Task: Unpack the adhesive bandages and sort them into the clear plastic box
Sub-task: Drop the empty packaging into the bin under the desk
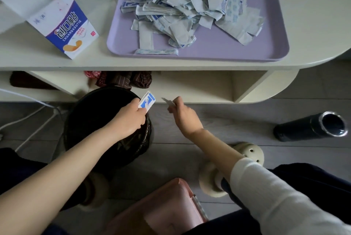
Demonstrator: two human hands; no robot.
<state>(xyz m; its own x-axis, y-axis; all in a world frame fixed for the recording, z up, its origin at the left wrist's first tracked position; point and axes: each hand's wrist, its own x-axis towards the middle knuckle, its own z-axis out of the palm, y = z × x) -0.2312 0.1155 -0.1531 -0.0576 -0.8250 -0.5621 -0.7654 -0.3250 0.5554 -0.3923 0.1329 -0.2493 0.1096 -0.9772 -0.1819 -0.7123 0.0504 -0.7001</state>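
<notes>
- head view: the left hand (pixel 131 115) is gripping a small stack of blue-and-white wrapped bandages (pixel 147 101), fingers curled round it, over the round black bin (pixel 91 105).
- the right hand (pixel 182 113) is pinching a small white paper strip (pixel 169 101), near that stack but apart from it.
- a heap of pale paper wrappers and bandages (pixel 190 10) is lying on the lilac plastic tray (pixel 266 48) on the cream table (pixel 313 16).
- the white-and-blue cardboard bandage box (pixel 66 29) is sitting left of the tray.

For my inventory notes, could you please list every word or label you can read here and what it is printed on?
"创口贴": on the bandage box.
"CHUANGKOUTIE": same box, just below.
Too blurred to read: the box's small print, the wrappers on the tray, the packet in the left hand.
</notes>
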